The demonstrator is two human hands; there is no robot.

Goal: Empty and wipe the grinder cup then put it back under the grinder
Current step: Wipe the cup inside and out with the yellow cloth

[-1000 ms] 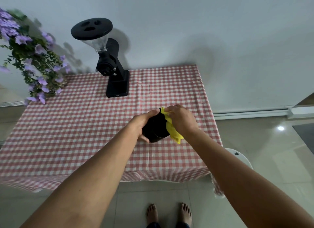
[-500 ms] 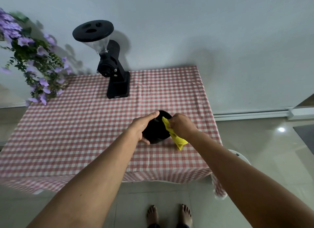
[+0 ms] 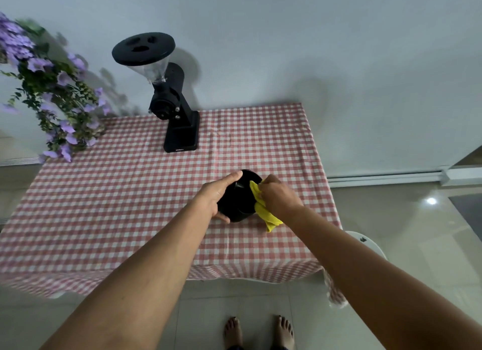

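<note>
black grinder cup (image 3: 236, 203) tilted between both hands over the desk (image 3: 117, 193), left hand (image 3: 214, 197) gripping its side, right hand (image 3: 279, 197) clutching yellow cloth (image 3: 262, 208) at its rim, grinder (image 3: 169, 101) well beyond the left hand

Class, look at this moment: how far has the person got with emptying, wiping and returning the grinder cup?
Done: the black cup is off the grinder; whether it is emptied cannot be seen. In hand: the left hand grips the cup on the checked tablecloth while the right hand presses a yellow cloth into its mouth. Left: finishing the wipe and setting the cup back under the grinder.
</note>
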